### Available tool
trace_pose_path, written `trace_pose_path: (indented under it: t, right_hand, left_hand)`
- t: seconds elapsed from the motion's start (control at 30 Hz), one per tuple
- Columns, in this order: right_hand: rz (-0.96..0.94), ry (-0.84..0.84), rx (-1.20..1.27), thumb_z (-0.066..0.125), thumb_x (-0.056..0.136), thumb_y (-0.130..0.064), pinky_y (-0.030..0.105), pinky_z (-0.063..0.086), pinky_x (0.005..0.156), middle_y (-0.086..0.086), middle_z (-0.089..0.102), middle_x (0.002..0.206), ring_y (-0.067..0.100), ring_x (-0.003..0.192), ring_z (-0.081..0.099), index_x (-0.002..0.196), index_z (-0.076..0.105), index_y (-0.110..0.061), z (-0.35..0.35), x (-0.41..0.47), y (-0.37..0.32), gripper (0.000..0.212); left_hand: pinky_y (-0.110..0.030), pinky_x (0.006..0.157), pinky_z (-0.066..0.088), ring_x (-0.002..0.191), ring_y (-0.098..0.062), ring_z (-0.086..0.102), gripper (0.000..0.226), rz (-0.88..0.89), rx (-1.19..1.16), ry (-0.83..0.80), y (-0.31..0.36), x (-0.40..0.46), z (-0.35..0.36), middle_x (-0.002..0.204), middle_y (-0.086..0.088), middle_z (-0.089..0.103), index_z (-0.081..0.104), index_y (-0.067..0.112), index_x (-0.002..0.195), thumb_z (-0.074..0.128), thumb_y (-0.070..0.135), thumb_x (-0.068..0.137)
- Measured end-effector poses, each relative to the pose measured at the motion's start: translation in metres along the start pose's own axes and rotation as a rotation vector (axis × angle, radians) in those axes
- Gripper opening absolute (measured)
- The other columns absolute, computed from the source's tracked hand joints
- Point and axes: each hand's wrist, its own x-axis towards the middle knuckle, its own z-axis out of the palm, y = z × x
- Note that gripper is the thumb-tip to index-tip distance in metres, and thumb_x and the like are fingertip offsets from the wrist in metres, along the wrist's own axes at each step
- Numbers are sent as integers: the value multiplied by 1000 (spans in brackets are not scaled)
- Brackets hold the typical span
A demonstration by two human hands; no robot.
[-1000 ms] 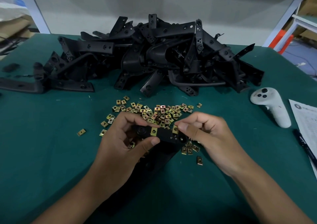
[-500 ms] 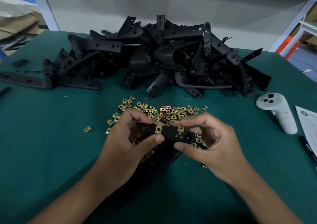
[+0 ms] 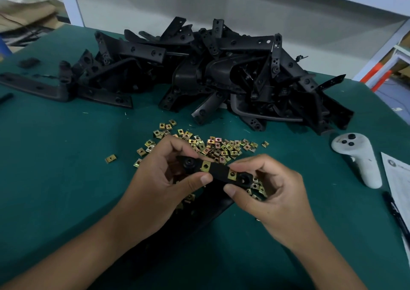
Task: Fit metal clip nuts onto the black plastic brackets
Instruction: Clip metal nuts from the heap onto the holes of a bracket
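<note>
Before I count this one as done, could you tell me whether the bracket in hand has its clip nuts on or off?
On: two brass clip nuts sit on the bracket, gripped by left hand and right hand.

The bracket [image 3: 218, 171] held between the hands was black plastic with a matt, slightly grained surface. The two clip nuts [image 3: 205, 165] on it were thin metal, yellowish and shiny. The loose nuts [image 3: 224, 145] had the same glossy metal look. The table [image 3: 55, 156] was covered with dull green cloth. The controller [image 3: 357, 159] at the right was smooth white plastic, near a sheet of paper [image 3: 399, 178].
</note>
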Motion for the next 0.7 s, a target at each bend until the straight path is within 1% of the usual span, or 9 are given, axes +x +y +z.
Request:
trace_pose_path:
  t: [0.13, 0.23, 0.37, 0.43, 0.5, 0.57, 0.63, 0.67, 0.7]
  right_hand:
    - [3, -4, -66, 78, 81, -39, 39, 56, 80, -11, 73, 107, 22, 97, 67, 110, 67, -39, 3, 2, 1, 32]
    - [29, 0, -69, 77, 81, -44, 37, 54, 76, -9, 73, 99, 22, 88, 65, 109, 68, -39, 3, 3, 2, 29]
    - [9, -26, -61, 77, 82, -50, 38, 54, 74, -10, 71, 93, 22, 84, 64, 105, 70, -40, -2, 3, -1, 26]
    - [-1, -26, -54, 79, 80, -48, 40, 54, 74, -10, 70, 91, 22, 84, 64, 104, 71, -39, -6, 5, -4, 27]
    - [5, -17, -64, 81, 78, -42, 38, 53, 76, -9, 69, 90, 21, 84, 62, 104, 72, -37, -10, 4, -9, 28]
    - [16, -4, -91, 80, 79, -39, 31, 52, 75, -15, 69, 88, 17, 83, 62, 103, 72, -36, -18, -3, -19, 26]
    - [8, 52, -99, 80, 81, -37, 21, 50, 74, -19, 69, 89, 12, 83, 64, 103, 71, -36, -32, -20, -34, 24]
    - [3, 96, -102, 80, 82, -37, 22, 51, 75, -18, 70, 92, 12, 84, 64, 103, 70, -38, -42, -32, -42, 24]
    - [5, 151, -103, 79, 83, -37, 28, 52, 77, -15, 70, 94, 16, 85, 65, 104, 69, -40, -54, -47, -51, 23]
  left_hand:
    - [-23, 76, 58, 93, -21, 73, 31, 10, -6, 18, -1, 1, -2, 106, -6, 74, 61, 35, 91, 84, 43, 73]
    - [-19, 78, 57, 97, -17, 74, 29, 39, -52, 7, -2, 1, -3, 108, -3, 76, 60, 30, 92, 83, 28, 74]
    - [-21, 76, 58, 94, -16, 74, 33, 49, -48, 36, -1, -1, -1, 105, -2, 76, 61, 28, 88, 86, 28, 68]
    - [-20, 72, 58, 88, -13, 74, 35, 62, -49, 73, 2, -2, 0, 100, -1, 76, 62, 28, 83, 92, 24, 65]
    - [-20, 70, 58, 86, -12, 74, 35, 94, -11, 89, 8, -4, 5, 97, 0, 76, 62, 30, 80, 90, 19, 61]
    - [-19, 68, 59, 85, -10, 73, 32, 135, 71, 88, 17, -6, 13, 97, 3, 76, 61, 32, 82, 85, 23, 62]
    - [-15, 65, 57, 82, -6, 72, 32, 173, 69, 59, 27, -6, 28, 96, 6, 76, 60, 34, 84, 85, 31, 64]
    - [-13, 67, 56, 82, -4, 72, 34, 204, 42, 18, 32, -5, 40, 97, 7, 76, 60, 35, 86, 87, 34, 66]
    - [-15, 70, 57, 86, -5, 72, 36, 242, 12, -44, 36, -5, 55, 98, 7, 75, 59, 35, 89, 88, 39, 68]
